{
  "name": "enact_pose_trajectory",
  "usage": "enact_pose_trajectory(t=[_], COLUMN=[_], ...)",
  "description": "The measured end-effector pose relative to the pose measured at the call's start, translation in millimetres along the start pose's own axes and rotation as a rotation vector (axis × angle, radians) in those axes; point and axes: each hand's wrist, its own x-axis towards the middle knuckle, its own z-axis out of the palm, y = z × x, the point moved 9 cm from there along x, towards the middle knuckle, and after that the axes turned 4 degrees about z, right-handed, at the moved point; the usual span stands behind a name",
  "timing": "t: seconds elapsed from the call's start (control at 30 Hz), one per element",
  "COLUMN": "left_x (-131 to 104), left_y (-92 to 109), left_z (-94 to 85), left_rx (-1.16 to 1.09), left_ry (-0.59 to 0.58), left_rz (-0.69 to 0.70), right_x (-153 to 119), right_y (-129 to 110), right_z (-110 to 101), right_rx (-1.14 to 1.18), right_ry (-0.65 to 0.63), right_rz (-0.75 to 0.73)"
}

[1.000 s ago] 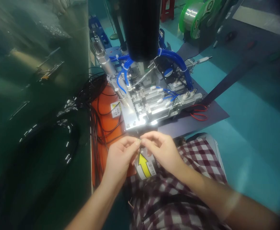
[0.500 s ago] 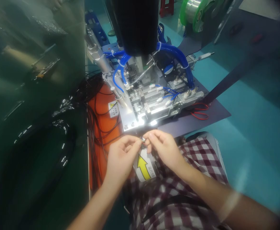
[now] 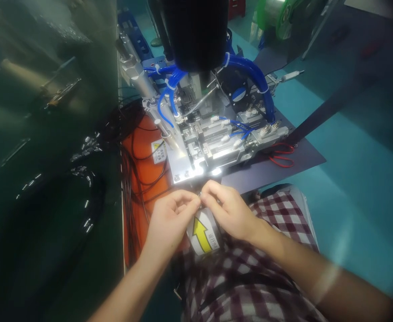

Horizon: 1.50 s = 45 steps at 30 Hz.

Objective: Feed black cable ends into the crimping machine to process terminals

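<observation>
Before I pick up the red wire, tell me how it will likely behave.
The red wire is probably floppy, since it lies in loose loops. It looks thin, so likely light. It sits close beside the machine, so it might catch there.

Hands (image 3: 169, 219) pinching tiny part (image 3: 200, 197), yellow arrow (image 3: 202, 235) below, metal machine (image 3: 225, 147) beyond

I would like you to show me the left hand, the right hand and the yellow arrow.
Left hand (image 3: 170, 219): head view, on the back of the hand.
Right hand (image 3: 230, 212): head view, on the back of the hand.
Yellow arrow (image 3: 203, 238): head view, on its shaft.
</observation>
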Motion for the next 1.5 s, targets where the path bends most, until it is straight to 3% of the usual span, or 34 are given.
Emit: enact_pose_trajectory(t=[0.23,0.4,0.73,1.1,1.3,1.5], left_x=[2.5,1.8,1.6,6.5,7.0,4.6], left_y=[0.9,1.9,-1.8,11.3,8.2,-4.7], left_z=[-0.7,-0.5,-0.9,5.3,3.8,1.2], left_rx=[0.037,0.041,0.118,0.180,0.167,0.015], left_ry=[0.005,0.021,0.036,0.039,0.022,-0.006], left_rz=[0.013,0.012,-0.036,0.106,0.081,-0.027], right_x=[4.9,-0.1,-2.1,-6.1,-7.5,-7.1], right_y=[14.0,25.1,26.9,35.4,26.4,29.2], right_z=[-0.5,-3.9,-2.3,-3.1,-9.2,-0.4], right_rx=[0.283,0.325,0.468,0.384,0.294,0.458], right_ry=[-0.082,-0.015,0.019,0.048,0.153,0.138], right_rz=[0.039,0.185,0.335,0.321,0.116,0.156])
